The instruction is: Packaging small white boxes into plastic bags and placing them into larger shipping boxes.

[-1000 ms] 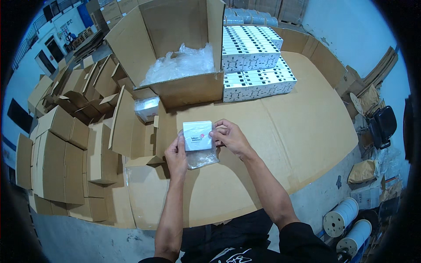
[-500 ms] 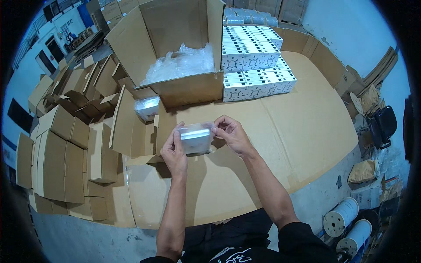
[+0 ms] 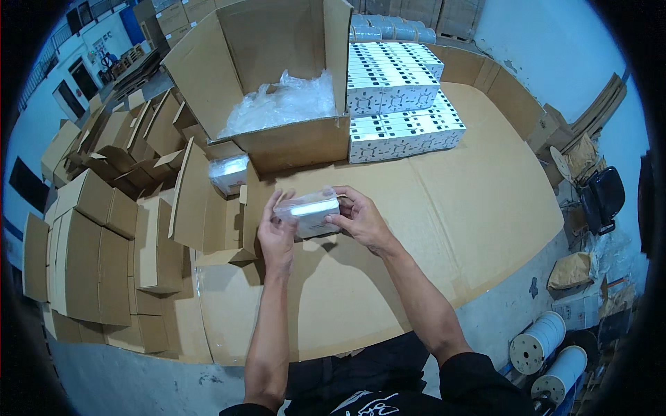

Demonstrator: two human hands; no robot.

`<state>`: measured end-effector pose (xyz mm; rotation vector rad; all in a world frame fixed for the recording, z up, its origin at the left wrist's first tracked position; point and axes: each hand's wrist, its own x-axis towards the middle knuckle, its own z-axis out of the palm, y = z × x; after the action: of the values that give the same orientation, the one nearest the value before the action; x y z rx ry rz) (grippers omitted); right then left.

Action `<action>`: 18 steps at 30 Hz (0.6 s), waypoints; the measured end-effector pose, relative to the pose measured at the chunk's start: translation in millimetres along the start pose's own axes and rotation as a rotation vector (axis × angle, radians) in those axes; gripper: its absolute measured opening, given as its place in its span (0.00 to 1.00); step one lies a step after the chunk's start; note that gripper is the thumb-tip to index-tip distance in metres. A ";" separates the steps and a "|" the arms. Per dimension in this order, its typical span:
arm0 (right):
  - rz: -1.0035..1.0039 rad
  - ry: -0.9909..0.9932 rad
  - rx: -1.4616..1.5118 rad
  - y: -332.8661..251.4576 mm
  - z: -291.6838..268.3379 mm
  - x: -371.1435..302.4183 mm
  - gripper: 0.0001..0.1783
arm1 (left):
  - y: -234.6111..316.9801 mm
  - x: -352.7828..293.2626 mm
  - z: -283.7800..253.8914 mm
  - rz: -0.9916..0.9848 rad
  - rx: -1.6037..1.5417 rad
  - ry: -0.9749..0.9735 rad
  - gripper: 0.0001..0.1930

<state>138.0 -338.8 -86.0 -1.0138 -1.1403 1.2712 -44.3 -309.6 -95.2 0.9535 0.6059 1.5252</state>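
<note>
Over the cardboard-covered table I hold a small white box [image 3: 318,223] in a clear plastic bag [image 3: 300,204]. My right hand [image 3: 362,222] grips its right end, thumb on the front and fingers behind. My left hand [image 3: 276,239] is closed at the left end, its fingertips on the bag. Just left of that hand stands an open carton [image 3: 208,208], with another plastic-wrapped white box [image 3: 229,173] inside at its far end. Behind my hands is a large open carton [image 3: 298,149] with crumpled clear plastic bags [image 3: 284,104] in it.
White printed boxes [image 3: 402,135] are stacked in rows at the back of the table. Many empty brown cartons [image 3: 87,243] crowd the left side. Cable spools [image 3: 538,343] stand on the floor at the lower right, and a black chair [image 3: 602,197] is beyond the table's right edge.
The wrapped box has tilted, showing more of its front. My right hand has moved from pinching the bag's edge to gripping the box, and my left fingers have shifted along the bag.
</note>
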 end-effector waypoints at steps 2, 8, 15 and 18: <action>-0.009 -0.002 0.005 -4.7 -0.7 -0.8 0.26 | 4.3 0.3 -3.6 -0.147 0.211 -0.141 0.18; 0.058 0.061 -0.145 -13.1 -0.3 -6.0 0.13 | 4.6 1.6 -14.5 -0.255 0.352 -0.160 0.13; -0.013 0.046 -0.139 -12.9 -12.3 -7.2 0.07 | 17.8 6.4 -17.3 -0.264 0.453 -0.159 0.07; -0.073 0.030 -0.179 -8.4 -15.1 -6.6 0.05 | 13.4 5.8 -16.0 -0.149 0.440 -0.164 0.07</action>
<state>154.5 -345.2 -80.8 -1.1085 -1.2740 1.1075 -64.9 -304.3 -91.4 1.3206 0.8933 1.1884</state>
